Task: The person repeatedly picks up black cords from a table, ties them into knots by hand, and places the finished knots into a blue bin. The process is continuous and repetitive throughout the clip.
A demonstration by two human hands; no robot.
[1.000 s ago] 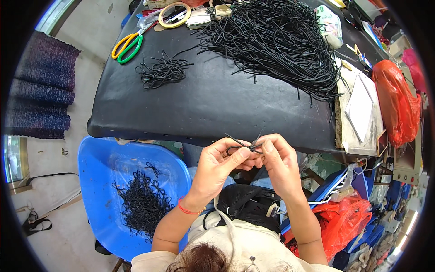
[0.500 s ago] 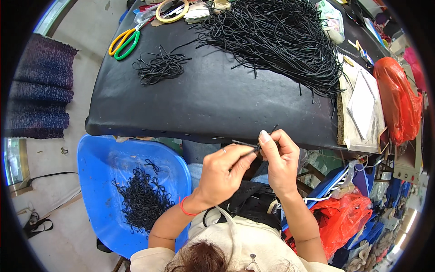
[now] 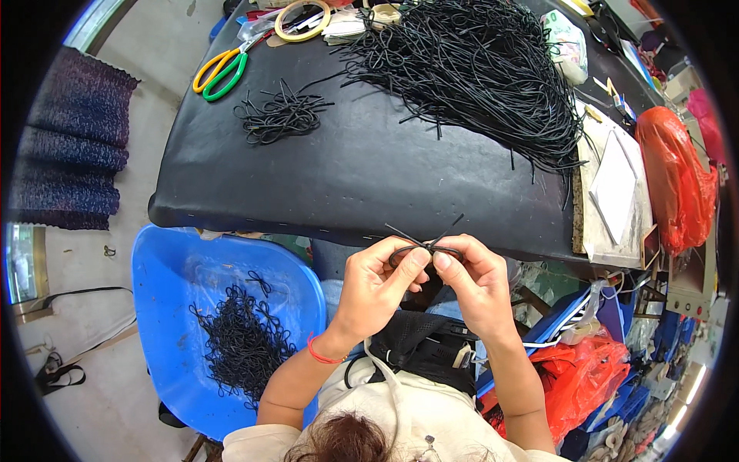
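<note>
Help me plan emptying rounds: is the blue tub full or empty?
Neither: the blue tub is partly filled. Black looped cords lie heaped inside, and bare blue surface shows beside them.

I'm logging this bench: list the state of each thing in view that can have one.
Cord: looped, two ends up
Left hand: pinching the cord
Right hand: pinching the cord
Scissors: handles nearly together
Tub: open, part full
Pile: heaped, loose
Bunch: tangled
Upper red bag: bulging
</note>
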